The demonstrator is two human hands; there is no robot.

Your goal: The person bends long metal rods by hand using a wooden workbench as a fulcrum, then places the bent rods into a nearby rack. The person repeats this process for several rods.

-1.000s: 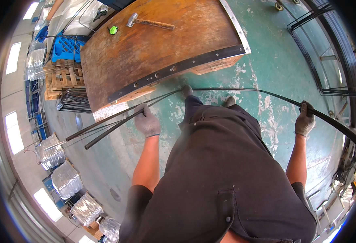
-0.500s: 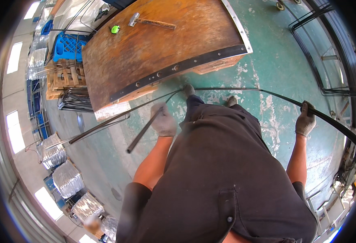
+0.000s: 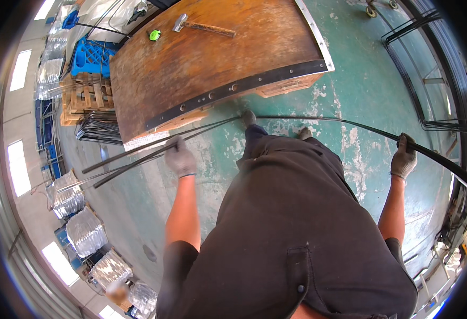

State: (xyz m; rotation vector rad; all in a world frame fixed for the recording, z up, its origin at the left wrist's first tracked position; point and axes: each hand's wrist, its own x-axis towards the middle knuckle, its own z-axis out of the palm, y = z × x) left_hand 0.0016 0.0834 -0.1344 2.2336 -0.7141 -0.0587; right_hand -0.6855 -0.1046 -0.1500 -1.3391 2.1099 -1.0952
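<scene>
Several long, thin dark metal rods [image 3: 308, 117] stretch across in front of my body, bowed by the lens. Grey work gloves cover both hands. On the right, my right hand [image 3: 404, 157] is closed round the rods, thumb lying over them. My left hand [image 3: 180, 158], slightly blurred, is closed at the rods on the other side; its fingertips curl at a rod, partly hidden. Past that hand the rod ends fan slightly apart, two thick dark ends and a thinner, paler one.
Ahead stands a wooden workbench [image 3: 201, 64] with a metal edge strip. A hammer [image 3: 207, 27] and a green tape measure [image 3: 154, 35] lie on it. Left are a blue crate [image 3: 92, 58], wooden pallets [image 3: 85, 98] and wrapped bundles [image 3: 87, 231]. Bent dark frames [image 3: 411, 87] stand at right.
My left hand has moved left and away from my body. The rod end that pointed toward me has swung outward beside the others. My right hand keeps its grip, barely shifted.
</scene>
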